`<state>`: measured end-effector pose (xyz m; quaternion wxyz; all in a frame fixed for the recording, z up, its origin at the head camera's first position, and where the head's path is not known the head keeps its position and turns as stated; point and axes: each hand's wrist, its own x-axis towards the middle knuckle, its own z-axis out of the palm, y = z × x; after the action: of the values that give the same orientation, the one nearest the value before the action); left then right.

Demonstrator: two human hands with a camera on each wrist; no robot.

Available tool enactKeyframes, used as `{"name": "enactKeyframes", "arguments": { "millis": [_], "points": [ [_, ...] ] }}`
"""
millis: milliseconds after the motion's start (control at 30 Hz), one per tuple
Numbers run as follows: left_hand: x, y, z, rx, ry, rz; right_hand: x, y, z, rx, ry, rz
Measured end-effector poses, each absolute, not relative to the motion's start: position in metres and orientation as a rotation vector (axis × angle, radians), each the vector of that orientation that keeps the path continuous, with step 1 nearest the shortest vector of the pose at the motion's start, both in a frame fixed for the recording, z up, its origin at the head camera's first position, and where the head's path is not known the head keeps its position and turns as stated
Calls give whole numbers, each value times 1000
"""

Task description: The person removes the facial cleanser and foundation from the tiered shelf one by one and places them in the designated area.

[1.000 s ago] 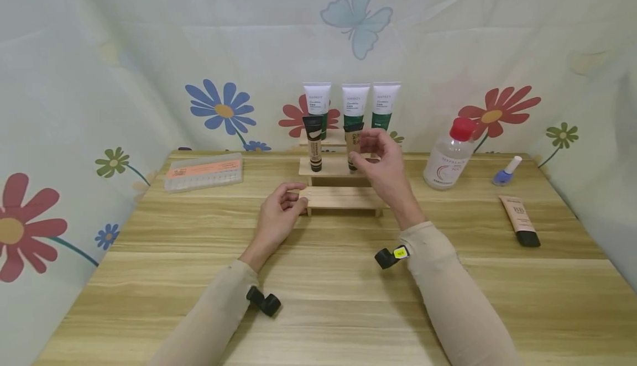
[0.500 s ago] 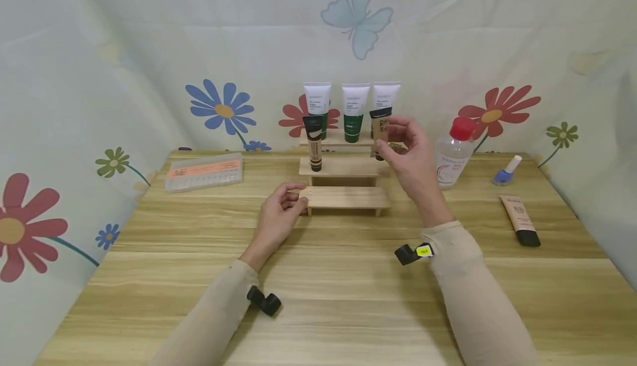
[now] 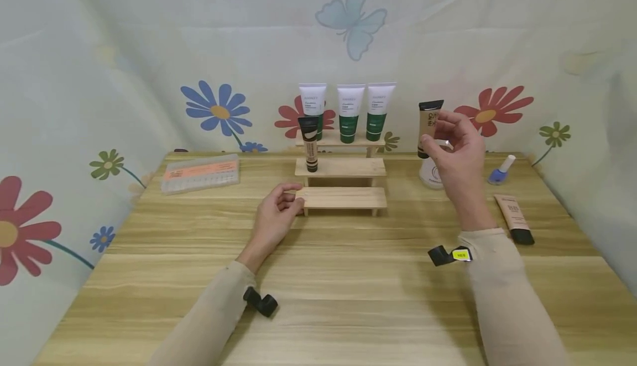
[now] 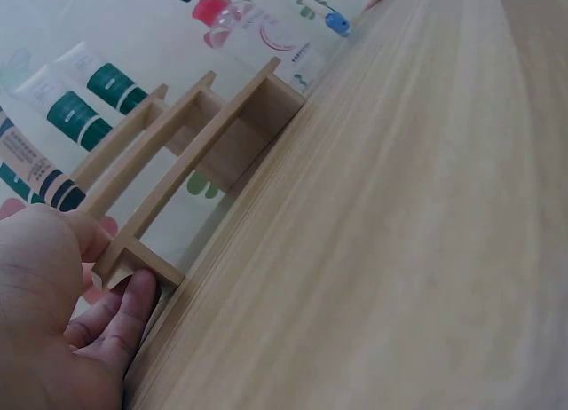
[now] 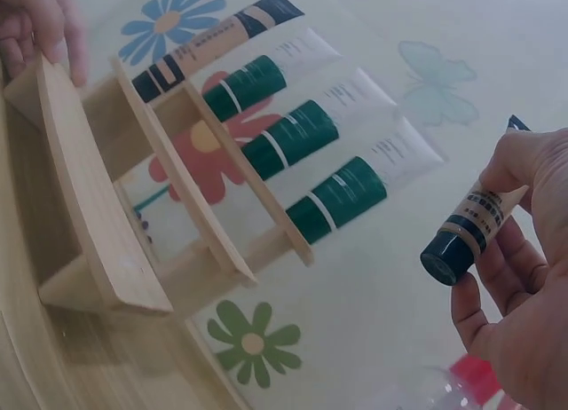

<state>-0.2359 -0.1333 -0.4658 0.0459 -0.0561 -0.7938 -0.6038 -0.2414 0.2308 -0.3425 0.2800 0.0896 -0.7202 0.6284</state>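
Observation:
A three-step wooden stand (image 3: 343, 197) stands at the table's back, its lowest step held at the left end by my left hand (image 3: 275, 211). In the left wrist view the thumb lies above the step's end and other fingers below it. Right of the stand, my right hand (image 3: 461, 153) pinches a beige cosmetic tube (image 3: 427, 125) with black ends upright in the air; its black cap (image 5: 447, 257) points down. Another black-and-beige tube (image 3: 311, 150) stands on the middle step's left. Three white-and-green tubes (image 3: 348, 113) line the top step.
A clear bottle (image 3: 431, 177) is mostly hidden behind my right hand; its red cap (image 5: 477, 377) shows in the right wrist view. Farther right are a blue nail polish bottle (image 3: 498, 176) and a lying BB cream tube (image 3: 515, 219). A flat clear case (image 3: 200, 174) lies back left.
My right hand has carried the beige tube up from the middle step and to the right, in front of the bottle. My left hand keeps its hold on the stand.

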Motion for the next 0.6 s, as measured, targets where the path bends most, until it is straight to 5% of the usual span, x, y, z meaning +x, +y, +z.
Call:
{"name": "enactKeyframes", "arguments": {
  "millis": [600],
  "points": [
    [-236,-134,-466,-171,-2433,-1830,-213,286,-355,-2,-2000,1595]
  ]
}}
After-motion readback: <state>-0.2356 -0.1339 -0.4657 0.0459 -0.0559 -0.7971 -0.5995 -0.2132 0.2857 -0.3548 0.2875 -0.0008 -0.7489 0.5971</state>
